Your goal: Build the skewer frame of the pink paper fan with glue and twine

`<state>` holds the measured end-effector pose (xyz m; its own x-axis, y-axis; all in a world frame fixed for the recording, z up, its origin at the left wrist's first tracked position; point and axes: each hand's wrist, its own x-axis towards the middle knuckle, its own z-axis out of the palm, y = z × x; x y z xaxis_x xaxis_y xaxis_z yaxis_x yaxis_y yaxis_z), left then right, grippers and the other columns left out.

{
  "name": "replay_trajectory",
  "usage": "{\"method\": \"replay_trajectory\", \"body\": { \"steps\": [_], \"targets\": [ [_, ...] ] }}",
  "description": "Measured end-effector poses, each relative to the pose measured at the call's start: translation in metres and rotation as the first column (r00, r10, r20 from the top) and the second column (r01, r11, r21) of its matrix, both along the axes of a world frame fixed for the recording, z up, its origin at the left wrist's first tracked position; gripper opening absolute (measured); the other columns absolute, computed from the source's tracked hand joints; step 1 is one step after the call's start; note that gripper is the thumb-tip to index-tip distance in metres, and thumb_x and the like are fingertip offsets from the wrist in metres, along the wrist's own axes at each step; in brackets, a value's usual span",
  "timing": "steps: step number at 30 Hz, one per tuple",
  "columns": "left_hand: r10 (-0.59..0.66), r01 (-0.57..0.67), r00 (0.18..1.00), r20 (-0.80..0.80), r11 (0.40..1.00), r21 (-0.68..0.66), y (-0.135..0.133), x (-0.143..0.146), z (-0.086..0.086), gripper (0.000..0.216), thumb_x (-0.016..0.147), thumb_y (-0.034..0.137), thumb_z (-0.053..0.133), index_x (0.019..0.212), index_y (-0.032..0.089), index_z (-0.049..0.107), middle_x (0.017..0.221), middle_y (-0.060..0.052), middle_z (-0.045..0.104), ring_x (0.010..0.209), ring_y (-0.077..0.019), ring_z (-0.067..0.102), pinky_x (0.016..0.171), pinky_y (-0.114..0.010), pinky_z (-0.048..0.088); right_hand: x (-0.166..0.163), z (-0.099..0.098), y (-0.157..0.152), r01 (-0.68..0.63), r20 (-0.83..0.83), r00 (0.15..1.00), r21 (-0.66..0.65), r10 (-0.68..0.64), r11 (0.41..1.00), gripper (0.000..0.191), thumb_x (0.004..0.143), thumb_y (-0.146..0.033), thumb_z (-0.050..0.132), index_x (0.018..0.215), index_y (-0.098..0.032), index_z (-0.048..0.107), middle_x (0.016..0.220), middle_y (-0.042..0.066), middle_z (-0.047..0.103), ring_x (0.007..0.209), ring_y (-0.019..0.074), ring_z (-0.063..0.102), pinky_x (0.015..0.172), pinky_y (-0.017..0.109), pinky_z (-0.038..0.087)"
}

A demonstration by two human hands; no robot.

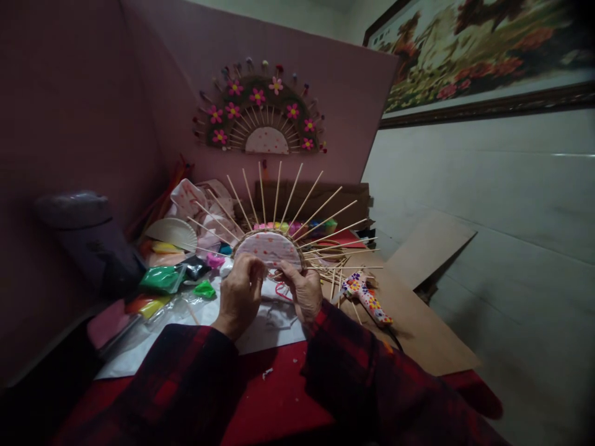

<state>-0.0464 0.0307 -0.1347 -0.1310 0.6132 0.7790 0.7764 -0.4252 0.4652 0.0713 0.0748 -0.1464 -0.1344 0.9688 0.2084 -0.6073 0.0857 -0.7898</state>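
Note:
Between my two hands a half-round craft piece (268, 248) is held upright. Its face is pale cloth with reddish spots, its curved rim looks like twisted cord, and thin wooden sticks (292, 192) fan out from that rim. My left hand (239, 291) is closed at the lower left edge, fingers bent inward. At the lower right edge my right hand (301, 290) pinches the piece, thumb towards the middle. The fingertips behind the piece are hidden.
A finished-looking fan with pink flowers (257, 96) hangs on the pink board. Clay packets (162, 279) lie left. A flower-patterned glue gun (365, 297) and loose sticks (332, 272) are right, on cardboard (418, 328). A pleated paper plate (171, 233) stands behind.

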Motion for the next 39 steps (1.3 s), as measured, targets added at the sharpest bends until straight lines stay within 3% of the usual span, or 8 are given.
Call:
{"method": "replay_trajectory", "body": {
  "steps": [4, 8, 19, 24, 29, 32, 35, 39],
  "targets": [
    [0.094, -0.098, 0.979, -0.182, 0.995, -0.013, -0.002, -0.002, 0.001, 0.013, 0.088, 0.027, 0.044, 0.081, 0.020, 0.053, 0.083, -0.005, 0.057, 0.076, -0.0179, 0.055, 0.064, -0.027, 0.039, -0.002, -0.003, -0.002, -0.064, 0.046, 0.997, 0.007, 0.063, 0.998, 0.020, 0.064, -0.027, 0.074, 0.075, -0.012, 0.066, 0.063, 0.000, 0.066, 0.052, 0.0102, 0.059, 0.054, 0.024, 0.051],
    [0.164, -0.179, 0.949, -0.269, 0.983, -0.033, 0.000, -0.002, -0.002, 0.017, 0.090, 0.025, 0.040, 0.077, 0.020, 0.050, 0.078, -0.004, 0.054, 0.068, -0.0171, 0.053, 0.057, -0.027, 0.035, -0.002, -0.001, -0.001, -0.036, 0.002, 0.999, -0.003, 0.036, 0.999, 0.019, 0.063, -0.026, 0.074, 0.072, -0.013, 0.065, 0.059, -0.001, 0.065, 0.050, 0.0099, 0.058, 0.053, 0.023, 0.051],
    [-0.005, -0.024, 0.997, -0.081, 0.936, -0.351, 0.002, -0.003, -0.010, 0.016, 0.088, 0.027, 0.035, 0.075, 0.022, 0.042, 0.075, -0.001, 0.050, 0.070, -0.0177, 0.048, 0.062, -0.028, 0.033, 0.007, 0.015, 0.005, 0.078, -0.229, 0.967, -0.150, -0.111, 0.986, 0.021, 0.055, -0.020, 0.078, 0.069, -0.011, 0.064, 0.059, -0.001, 0.065, 0.052, 0.0082, 0.059, 0.050, 0.017, 0.051],
    [0.060, -0.063, 0.998, -0.020, 0.932, -0.356, 0.007, -0.013, -0.009, 0.022, 0.087, 0.030, 0.034, 0.067, 0.022, 0.038, 0.067, -0.001, 0.047, 0.064, -0.0178, 0.046, 0.060, -0.028, 0.032, 0.009, 0.017, 0.007, 0.111, -0.247, 0.956, -0.187, -0.156, 0.976, 0.025, 0.055, -0.021, 0.078, 0.071, -0.012, 0.062, 0.062, -0.001, 0.066, 0.052, 0.0080, 0.059, 0.050, 0.017, 0.051],
    [0.139, -0.165, 0.986, -0.096, 0.914, -0.372, 0.009, -0.018, -0.010, 0.029, 0.084, 0.034, 0.042, 0.058, 0.021, 0.046, 0.060, -0.001, 0.049, 0.060, -0.0175, 0.048, 0.057, -0.028, 0.031, 0.011, 0.018, 0.007, 0.112, -0.256, 0.953, -0.200, -0.162, 0.973, 0.025, 0.056, -0.022, 0.078, 0.070, -0.012, 0.060, 0.060, -0.002, 0.065, 0.052, 0.0076, 0.059, 0.050, 0.017, 0.051],
    [0.101, -0.115, 0.993, -0.055, 0.923, -0.367, 0.011, -0.019, -0.014, 0.010, 0.075, 0.018, 0.050, 0.076, 0.020, 0.060, 0.070, -0.003, 0.058, 0.068, -0.0183, 0.053, 0.061, -0.029, 0.036, 0.012, 0.019, 0.007, 0.119, -0.270, 0.948, -0.198, -0.171, 0.973, 0.024, 0.057, -0.022, 0.077, 0.072, -0.012, 0.061, 0.062, -0.001, 0.065, 0.052, 0.0080, 0.059, 0.049, 0.018, 0.051],
    [0.003, -0.009, 1.000, -0.022, 0.965, -0.262, 0.014, -0.021, -0.019, 0.035, 0.064, 0.007, 0.054, 0.095, 0.021, 0.063, 0.086, -0.004, 0.064, 0.083, -0.0201, 0.055, 0.071, -0.031, 0.040, 0.013, 0.019, 0.007, 0.133, -0.269, 0.945, -0.209, -0.188, 0.969, 0.023, 0.058, -0.022, 0.076, 0.073, -0.012, 0.061, 0.060, -0.002, 0.065, 0.051, 0.0082, 0.059, 0.049, 0.018, 0.050],
    [0.045, -0.040, 0.999, 0.011, 0.961, -0.273, 0.014, -0.020, -0.019, 0.011, 0.069, 0.014, 0.055, 0.064, 0.020, 0.063, 0.066, -0.003, 0.061, 0.066, -0.0183, 0.055, 0.064, -0.032, 0.041, 0.014, 0.019, 0.008, 0.141, -0.263, 0.945, -0.217, -0.197, 0.966, 0.023, 0.059, -0.022, 0.076, 0.073, -0.013, 0.061, 0.060, -0.002, 0.065, 0.052, 0.0086, 0.060, 0.049, 0.018, 0.050]
  ]
}}
